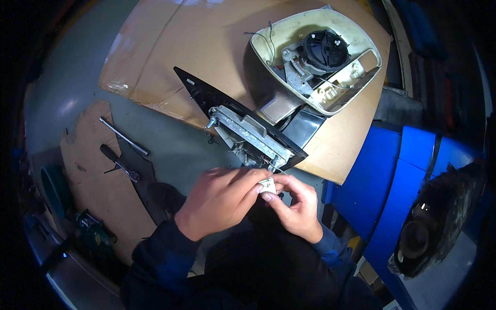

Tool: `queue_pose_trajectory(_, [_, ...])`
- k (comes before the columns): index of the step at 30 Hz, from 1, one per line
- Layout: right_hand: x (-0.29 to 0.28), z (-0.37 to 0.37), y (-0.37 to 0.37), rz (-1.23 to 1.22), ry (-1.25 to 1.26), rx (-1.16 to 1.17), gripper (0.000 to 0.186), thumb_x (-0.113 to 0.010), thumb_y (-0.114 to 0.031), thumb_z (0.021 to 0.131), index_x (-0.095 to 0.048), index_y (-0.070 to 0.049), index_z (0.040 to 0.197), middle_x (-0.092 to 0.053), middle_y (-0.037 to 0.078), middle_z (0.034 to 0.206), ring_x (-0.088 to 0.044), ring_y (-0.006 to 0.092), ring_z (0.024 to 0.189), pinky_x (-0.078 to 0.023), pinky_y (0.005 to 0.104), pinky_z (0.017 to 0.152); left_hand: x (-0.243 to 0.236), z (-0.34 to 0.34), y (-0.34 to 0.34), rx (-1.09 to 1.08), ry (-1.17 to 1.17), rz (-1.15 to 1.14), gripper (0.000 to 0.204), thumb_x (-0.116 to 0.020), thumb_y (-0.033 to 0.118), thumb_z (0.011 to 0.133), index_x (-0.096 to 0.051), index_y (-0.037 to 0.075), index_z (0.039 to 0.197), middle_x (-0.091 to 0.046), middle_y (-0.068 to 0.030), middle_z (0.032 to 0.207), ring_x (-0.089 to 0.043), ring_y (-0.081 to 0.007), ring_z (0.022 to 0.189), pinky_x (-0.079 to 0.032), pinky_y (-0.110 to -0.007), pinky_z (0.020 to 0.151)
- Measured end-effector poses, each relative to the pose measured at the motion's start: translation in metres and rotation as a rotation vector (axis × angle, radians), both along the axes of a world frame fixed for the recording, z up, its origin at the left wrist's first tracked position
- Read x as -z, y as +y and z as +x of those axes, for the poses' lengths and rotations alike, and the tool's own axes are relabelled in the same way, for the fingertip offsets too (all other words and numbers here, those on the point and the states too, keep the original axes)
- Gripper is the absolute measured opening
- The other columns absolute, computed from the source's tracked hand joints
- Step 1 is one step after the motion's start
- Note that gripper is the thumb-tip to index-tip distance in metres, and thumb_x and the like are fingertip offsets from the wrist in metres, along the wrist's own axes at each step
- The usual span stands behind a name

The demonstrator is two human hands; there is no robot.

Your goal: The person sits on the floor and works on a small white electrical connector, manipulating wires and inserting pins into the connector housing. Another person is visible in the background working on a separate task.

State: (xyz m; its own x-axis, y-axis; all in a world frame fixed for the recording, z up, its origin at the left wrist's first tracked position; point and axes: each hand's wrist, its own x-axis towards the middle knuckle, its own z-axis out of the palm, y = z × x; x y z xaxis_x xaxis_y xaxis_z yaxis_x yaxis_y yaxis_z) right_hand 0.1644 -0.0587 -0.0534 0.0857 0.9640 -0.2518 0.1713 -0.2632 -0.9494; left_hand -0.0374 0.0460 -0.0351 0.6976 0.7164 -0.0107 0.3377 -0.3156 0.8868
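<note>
A car's side mirror assembly lies on a cardboard sheet, its cream-lined housing (261, 92) open upward. Inside sits a round black motor unit (325, 50) on a metal bracket. The black triangular mounting base (243, 121) points toward me, with a metal plate, studs and thin wires at its near end. Just below those wires, my left hand (219, 199) pinches a small white plug connector (268, 185). From the other side my right hand (299, 209) grips the same connector between thumb and fingers. The fingers partly hide it and the wire ends.
The cardboard sheet (155, 67) carries the mirror. On a brown board (116, 204) at left lie a ratchet (120, 163) and a metal bar (124, 136). Blue panels (367, 181) stand at right, beside a dark, worn car part (434, 222). A green tool (95, 230) is at lower left.
</note>
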Motion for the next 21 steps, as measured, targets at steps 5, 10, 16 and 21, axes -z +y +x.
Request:
queue_pose_trajectory(5, [-0.004,0.007,0.008,0.087,-0.154,-0.064,0.032,-0.089,-0.004,0.088,-0.078,0.004,0.117,-0.069,0.009,0.085,-0.065,0.0184,0.073,-0.053,0.031,0.069,-0.007,0.003,0.027,0.29,0.224,0.172,0.022,-0.074,0.017,0.097,-0.067,0.008,0.116,-0.074,-0.0115,0.091,-0.076,-0.0324,0.084,-0.059,-0.046,0.078])
queue_pose_trajectory(10, [-0.008,0.008,0.01,0.075,-0.194,-0.069,0.027,-0.088,-0.005,0.088,-0.079,0.003,0.113,-0.063,0.009,0.08,-0.062,0.019,0.07,-0.05,0.0319,0.065,-0.006,0.003,0.046,0.439,0.243,0.185,0.016,-0.073,0.017,0.097,-0.063,0.007,0.105,-0.071,-0.0128,0.086,-0.075,-0.0347,0.08,-0.059,-0.048,0.072])
queue_pose_trajectory(16, [-0.017,0.005,0.013,0.058,-0.196,-0.069,0.024,-0.086,-0.005,0.09,-0.079,0.003,0.111,-0.062,0.009,0.079,-0.061,0.0197,0.066,-0.049,0.0327,0.062,-0.002,0.008,0.055,0.443,0.13,0.037,0.013,-0.072,0.013,0.094,-0.063,0.004,0.096,-0.068,-0.0149,0.082,-0.072,-0.041,0.079,-0.057,-0.05,0.07])
queue_pose_trajectory(21, [-0.013,0.001,0.016,0.08,-0.224,-0.032,0.023,-0.085,-0.005,0.092,-0.079,0.005,0.111,-0.063,0.01,0.079,-0.06,0.0194,0.065,-0.048,0.0326,0.061,0.006,0.01,0.057,0.421,0.09,0.023,0.014,-0.073,0.014,0.09,-0.064,0.004,0.091,-0.067,-0.0149,0.082,-0.071,-0.0405,0.078,-0.056,-0.05,0.069])
